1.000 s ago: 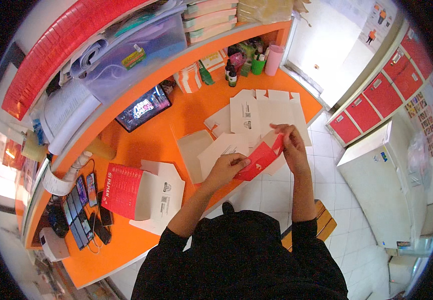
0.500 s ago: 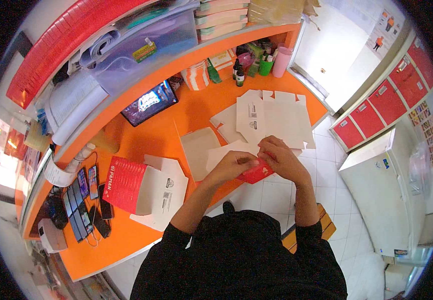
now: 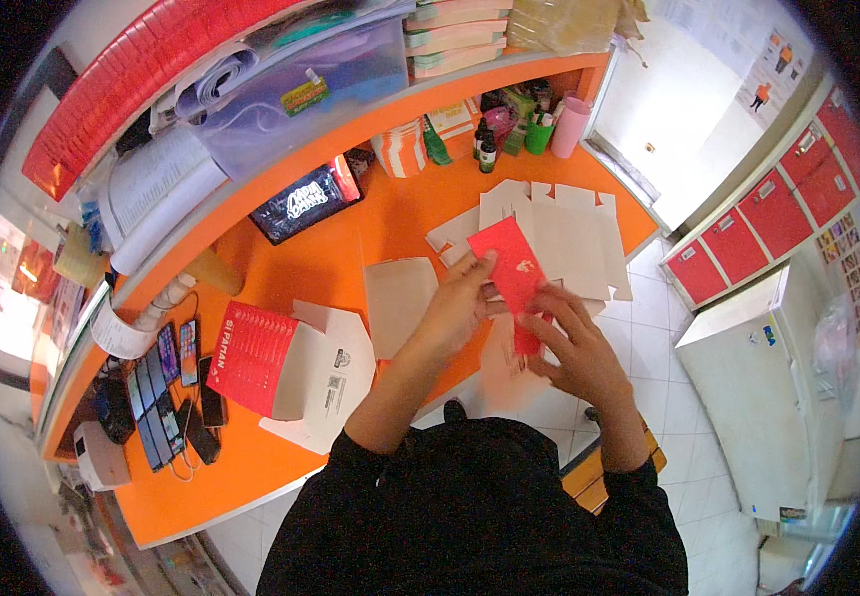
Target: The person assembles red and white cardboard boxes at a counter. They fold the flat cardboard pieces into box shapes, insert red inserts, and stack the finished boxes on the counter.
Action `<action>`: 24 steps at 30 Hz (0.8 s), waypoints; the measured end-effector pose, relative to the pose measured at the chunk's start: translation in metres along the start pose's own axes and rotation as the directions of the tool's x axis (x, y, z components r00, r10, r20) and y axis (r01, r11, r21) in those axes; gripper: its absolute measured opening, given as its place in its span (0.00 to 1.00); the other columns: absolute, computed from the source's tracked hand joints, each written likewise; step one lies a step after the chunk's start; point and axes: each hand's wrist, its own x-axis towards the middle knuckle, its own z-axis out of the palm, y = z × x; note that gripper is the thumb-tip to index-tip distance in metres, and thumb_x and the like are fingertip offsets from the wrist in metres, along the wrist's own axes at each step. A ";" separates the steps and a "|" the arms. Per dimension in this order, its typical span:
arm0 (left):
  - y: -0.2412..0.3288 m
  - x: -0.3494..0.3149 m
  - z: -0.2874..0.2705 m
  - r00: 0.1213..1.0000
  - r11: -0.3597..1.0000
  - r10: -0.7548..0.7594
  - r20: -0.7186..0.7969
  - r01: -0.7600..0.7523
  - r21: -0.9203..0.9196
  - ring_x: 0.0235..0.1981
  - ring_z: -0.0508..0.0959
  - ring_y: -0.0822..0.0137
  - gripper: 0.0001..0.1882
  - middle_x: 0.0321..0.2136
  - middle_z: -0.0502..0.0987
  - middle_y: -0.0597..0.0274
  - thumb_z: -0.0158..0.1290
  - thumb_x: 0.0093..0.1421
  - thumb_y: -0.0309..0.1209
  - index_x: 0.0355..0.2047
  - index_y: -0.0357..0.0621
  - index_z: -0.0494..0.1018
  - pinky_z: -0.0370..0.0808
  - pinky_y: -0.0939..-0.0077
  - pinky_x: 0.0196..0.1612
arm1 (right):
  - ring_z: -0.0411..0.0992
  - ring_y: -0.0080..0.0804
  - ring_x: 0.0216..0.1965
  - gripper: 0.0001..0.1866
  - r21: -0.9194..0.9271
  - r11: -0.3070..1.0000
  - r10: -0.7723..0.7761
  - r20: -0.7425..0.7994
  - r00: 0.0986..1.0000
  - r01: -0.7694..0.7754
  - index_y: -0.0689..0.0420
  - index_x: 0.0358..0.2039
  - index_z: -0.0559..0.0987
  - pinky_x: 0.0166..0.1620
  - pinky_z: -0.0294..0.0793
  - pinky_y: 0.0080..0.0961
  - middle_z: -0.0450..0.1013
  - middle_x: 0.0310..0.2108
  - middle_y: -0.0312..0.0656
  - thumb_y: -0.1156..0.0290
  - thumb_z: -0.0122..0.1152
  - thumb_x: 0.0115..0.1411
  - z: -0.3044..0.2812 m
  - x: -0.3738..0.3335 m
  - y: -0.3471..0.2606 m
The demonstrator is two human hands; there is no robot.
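Note:
My left hand (image 3: 458,298) grips the left edge of a partly folded cardboard box (image 3: 509,256), red outside and pale inside, its thumb on the red face. The box is tilted up over the table's front edge, and its lower part is smeared by motion. At its lower right, my right hand (image 3: 581,346) has its fingers on the red panel; some fingertips are hidden. Flat box blanks (image 3: 579,233), pale side up, lie stacked just beyond my hands. To the left, a red box (image 3: 251,360) rests on its side with its white flaps spread.
The orange table (image 3: 291,283) also holds a tablet (image 3: 306,199), several phones (image 3: 188,353), small dark bottles (image 3: 488,154) and a pink cup (image 3: 571,127). Above its back runs a shelf with a plastic bin (image 3: 301,99). A white fridge (image 3: 748,397) and red lockers (image 3: 733,236) stand at right.
The red box piece has been lifted and turned, so its red face now shows. My right hand has moved down and its fingers have spread. The view has shifted slightly.

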 end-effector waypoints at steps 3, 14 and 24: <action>0.015 -0.002 0.003 0.996 0.990 0.036 -0.087 -0.024 0.142 0.39 0.79 0.67 0.15 0.42 0.77 0.60 0.42 0.69 0.41 0.50 0.46 0.67 0.79 0.71 0.42 | 0.64 0.50 0.57 0.31 0.158 0.987 -0.020 -0.009 1.000 0.022 0.52 0.50 0.73 0.61 0.64 0.45 0.68 0.53 0.45 0.73 0.71 0.42 -0.013 -0.012 -0.005; -0.012 -0.034 0.051 0.949 0.927 0.248 -0.194 -0.174 0.332 0.37 0.77 0.73 0.15 0.37 0.76 0.62 0.41 0.70 0.38 0.48 0.42 0.67 0.76 0.76 0.42 | 0.69 0.47 0.55 0.24 0.116 0.993 0.049 -0.424 0.904 0.000 0.58 0.40 0.80 0.56 0.72 0.38 0.75 0.45 0.43 0.78 0.74 0.39 0.005 0.004 0.000; -0.030 -0.039 0.062 0.907 0.627 0.408 0.102 -0.359 0.691 0.26 0.72 0.70 0.09 0.25 0.71 0.60 0.42 0.68 0.29 0.38 0.36 0.69 0.70 0.74 0.30 | 0.74 0.43 0.48 0.14 0.060 0.979 0.182 -0.696 0.695 -0.197 0.57 0.28 0.81 0.49 0.74 0.35 0.78 0.36 0.39 0.75 0.76 0.38 0.028 -0.004 -0.006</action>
